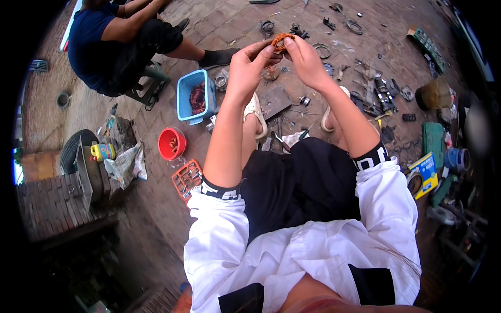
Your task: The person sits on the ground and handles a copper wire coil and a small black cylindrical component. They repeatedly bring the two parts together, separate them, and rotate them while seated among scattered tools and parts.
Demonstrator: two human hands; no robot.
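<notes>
Nearest to me I see my white sleeves and dark shorts, knees apart, sandalled feet on the brick floor [156,208]. My forearms rise from there and meet far ahead, where both hands close on one small copper wire coil [282,41]. My left hand [246,67] pinches its left edge with thumb and fingertips; my right hand [305,61] grips its right edge, fingers curled over the top. The coil sits directly between the two hands, touching both, its ring lying roughly left to right; neither hand is clearly nearer. Below the hands, a flat dark metal plate [274,101] lies between my feet. To the left stand a blue tub [194,96] and a red bowl [171,143]. Farther left, another person in dark clothes [104,44] sits on a stool. Scattered metal parts lie beyond the coil.
</notes>
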